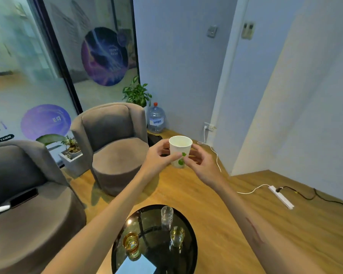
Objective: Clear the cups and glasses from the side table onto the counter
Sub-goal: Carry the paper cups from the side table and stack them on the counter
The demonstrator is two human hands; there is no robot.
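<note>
While the fingertips of the left hand (pixel 159 155) pinch the white paper cup (pixel 180 150) low on its wall, thumb in front near the green leaf print, the right hand (pixel 199 160) closes round it from the other side, fingers curled against the far wall. So both hands grip the same cup, which is upright, mouth open to the camera, held out in the air well above the floor and well clear of the side table (pixel 155 240).

Both wrists are bent slightly inward, and both forearms reach forward from the bottom of the view, nearly at full stretch, converging on the cup.

As a judgement, this is the carrying step for one cup: it is already off the table and not yet set down. No counter shows in this view, so the next move calls for turning toward it, keeping the cup level, and probably letting one hand take over the hold.

Three glasses remain on the round black tabletop: a clear glass (pixel 166 216) at the far side, a glass with pale liquid (pixel 177 237) just nearer, and an amber-filled glass (pixel 131 244) to the left.
</note>
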